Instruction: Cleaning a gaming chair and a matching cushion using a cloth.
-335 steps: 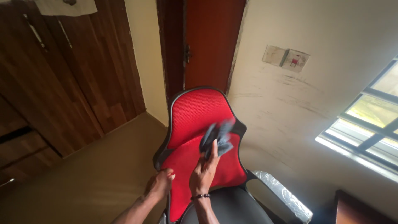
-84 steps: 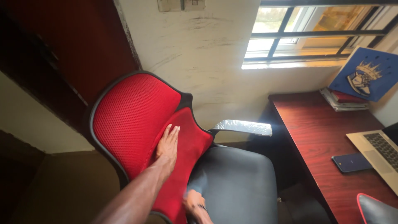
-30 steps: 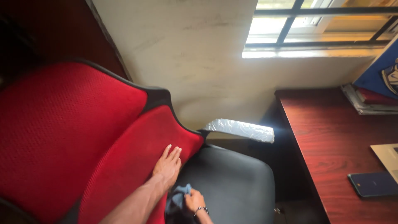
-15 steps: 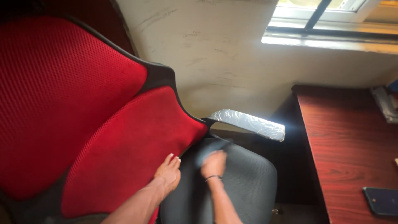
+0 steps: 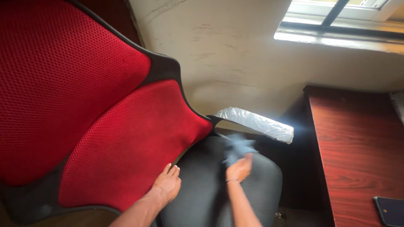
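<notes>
An office chair fills the left of the view, with a red mesh backrest (image 5: 84, 109) and a dark grey seat (image 5: 202, 189). My left hand (image 5: 167, 185) lies flat with fingers together on the lower edge of the backrest, where it meets the seat. My right hand (image 5: 239, 169) is blurred and grips a blue-grey cloth (image 5: 237, 147), which it presses on the far right part of the seat, close below the plastic-wrapped armrest (image 5: 256, 122).
A cream scuffed wall (image 5: 235, 54) stands behind the chair, with a window sill (image 5: 336, 40) at the top right. A reddish wooden desk (image 5: 357, 143) runs along the right, and a dark phone (image 5: 389, 210) lies on its near corner.
My right hand has carried the cloth across the seat, from the near left part up towards the armrest. My left hand has kept its place on the backrest. The view has drifted closer.
</notes>
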